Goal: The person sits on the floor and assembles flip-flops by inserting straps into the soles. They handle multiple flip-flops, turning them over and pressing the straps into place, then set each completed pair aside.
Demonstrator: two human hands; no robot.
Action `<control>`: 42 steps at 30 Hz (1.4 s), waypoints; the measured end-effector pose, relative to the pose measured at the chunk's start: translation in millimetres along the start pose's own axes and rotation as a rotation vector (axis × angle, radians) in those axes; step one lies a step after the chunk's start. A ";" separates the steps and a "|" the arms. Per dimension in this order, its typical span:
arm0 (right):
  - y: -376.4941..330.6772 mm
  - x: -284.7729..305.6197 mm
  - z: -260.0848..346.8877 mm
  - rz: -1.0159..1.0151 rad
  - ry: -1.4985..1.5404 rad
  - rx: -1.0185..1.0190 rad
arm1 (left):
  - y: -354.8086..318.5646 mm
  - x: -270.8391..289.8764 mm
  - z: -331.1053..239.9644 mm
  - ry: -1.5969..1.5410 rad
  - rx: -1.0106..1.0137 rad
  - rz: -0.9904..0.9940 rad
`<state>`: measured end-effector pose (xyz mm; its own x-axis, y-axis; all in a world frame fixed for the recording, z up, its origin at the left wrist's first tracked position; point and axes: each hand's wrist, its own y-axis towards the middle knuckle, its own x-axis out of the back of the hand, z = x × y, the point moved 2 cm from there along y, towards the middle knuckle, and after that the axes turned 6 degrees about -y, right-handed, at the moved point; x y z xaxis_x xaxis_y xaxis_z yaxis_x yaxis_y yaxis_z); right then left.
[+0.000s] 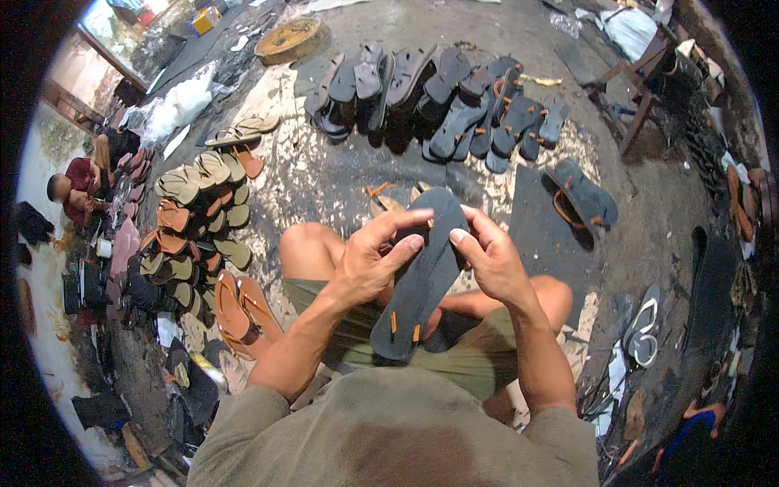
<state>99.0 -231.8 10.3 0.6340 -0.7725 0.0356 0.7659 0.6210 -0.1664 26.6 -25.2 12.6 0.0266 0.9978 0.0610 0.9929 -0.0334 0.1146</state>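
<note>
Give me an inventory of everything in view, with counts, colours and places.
dark sole: one, grey with orange tabs, between hands
dark footwear: many, black, top centre
sandal piles: many, tan and brown, left
flat sandals: at least two, brown, by left knee
orange-strapped sandals: count unclear, black, right
white-strapped flip-flops: count unclear, grey, lower right
round block: one, brown, upper left
wooden stand: one, brown, upper right
plastic: several, whitish, upper left, upper right
another person: one, red top, far left
scraps: uncountable, mixed colours, edges
shirt: one, olive, bottom centre
left hand: one, bare, left of sole
right hand: one, bare, right of sole
</note>
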 end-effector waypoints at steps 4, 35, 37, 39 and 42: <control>-13.7 -10.7 -37.1 -0.015 0.247 -0.036 | -35.0 -13.1 28.4 -0.024 -0.014 -0.070; -28.6 -78.9 -60.6 -0.059 0.133 -0.132 | -80.4 -4.6 37.8 0.228 -0.056 -0.369; -17.1 -73.7 -56.4 -0.148 -0.018 -0.105 | -66.4 -11.9 58.8 0.192 -0.128 -0.453; -7.2 -66.6 -55.7 -0.229 -0.187 -0.061 | -60.1 -19.4 76.9 0.204 -0.114 -0.510; -10.5 -66.5 -61.3 -0.257 -0.340 0.005 | -60.4 -14.6 74.7 0.359 -0.041 -0.445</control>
<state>42.3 -195.1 -50.7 0.4211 -0.8147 0.3986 0.9035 0.4156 -0.1050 -25.1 -33.4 -69.2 -0.4413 0.8343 0.3305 0.8938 0.3758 0.2447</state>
